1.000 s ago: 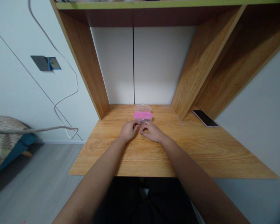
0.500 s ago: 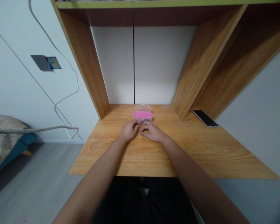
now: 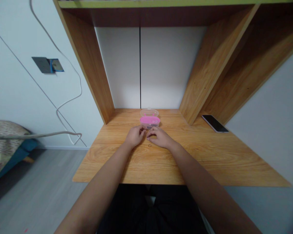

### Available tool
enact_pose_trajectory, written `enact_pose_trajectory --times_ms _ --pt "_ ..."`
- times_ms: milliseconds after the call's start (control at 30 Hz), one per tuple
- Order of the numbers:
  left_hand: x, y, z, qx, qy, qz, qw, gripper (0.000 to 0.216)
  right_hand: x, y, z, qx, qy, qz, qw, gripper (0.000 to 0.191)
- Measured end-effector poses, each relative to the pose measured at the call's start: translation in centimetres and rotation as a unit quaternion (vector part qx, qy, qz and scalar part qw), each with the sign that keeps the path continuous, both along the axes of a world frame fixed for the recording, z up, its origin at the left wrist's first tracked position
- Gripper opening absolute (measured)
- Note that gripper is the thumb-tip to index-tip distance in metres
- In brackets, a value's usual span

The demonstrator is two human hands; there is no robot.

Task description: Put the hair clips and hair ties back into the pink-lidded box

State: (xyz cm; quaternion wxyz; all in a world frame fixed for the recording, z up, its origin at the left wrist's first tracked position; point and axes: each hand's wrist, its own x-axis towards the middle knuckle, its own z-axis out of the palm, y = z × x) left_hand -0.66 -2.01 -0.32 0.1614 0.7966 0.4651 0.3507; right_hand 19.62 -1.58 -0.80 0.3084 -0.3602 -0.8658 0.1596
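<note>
My left hand [image 3: 135, 136] rests on the table with its fingers closed together, thumb against index finger. Opposite it, my right hand [image 3: 158, 137] has curled fingers pinched close to the left fingertips. Whatever lies between the fingers is too small to make out. Just beyond both hands stands a small clear plastic box [image 3: 149, 125] with a pink tray [image 3: 147, 120] and an opened clear lid [image 3: 149, 112] leaning back. Small ring shapes show on the tray's right side. Nearer to me, one thin dark ring [image 3: 149, 146] lies flat on the wood.
The wooden desk [image 3: 197, 162] has upright side panels and a shelf [image 3: 148, 16] overhead. A phone [image 3: 215, 123] lies flat at the right. To the left, a white cable [image 3: 70, 65] hangs along the wall beside an uncovered socket box [image 3: 56, 65].
My right hand's fingers have shifted slightly. The small ring that showed by the right fingertips is out of sight; the ring lower on the desk stays put.
</note>
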Motion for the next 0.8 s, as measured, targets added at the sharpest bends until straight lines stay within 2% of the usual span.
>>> enact_pose_trajectory --times_ms 200,433,533,667,800 --pt "0.0 0.1 -0.1 0.0 0.009 0.002 1.0 0.019 -0.3 -0.2 0.1 0.003 0.004 0.006 1.0 0.007" --pt "-0.1 0.2 -0.3 -0.005 0.02 0.0 1.0 0.02 0.3 0.6 -0.2 0.011 0.019 -0.058 0.998 0.006" --pt "0.0 0.2 -0.3 -0.003 0.02 0.003 1.0 0.021 0.6 1.0 -0.4 0.008 0.014 -0.064 0.998 0.006" --pt "0.0 0.2 -0.3 0.005 0.016 0.003 1.0 0.019 0.7 0.5 0.1 0.003 0.017 -0.05 0.999 0.009" --pt "0.0 0.1 -0.3 0.012 0.011 0.005 1.0 0.02 0.5 -0.4 1.0 -0.017 -0.004 0.01 1.0 0.005"
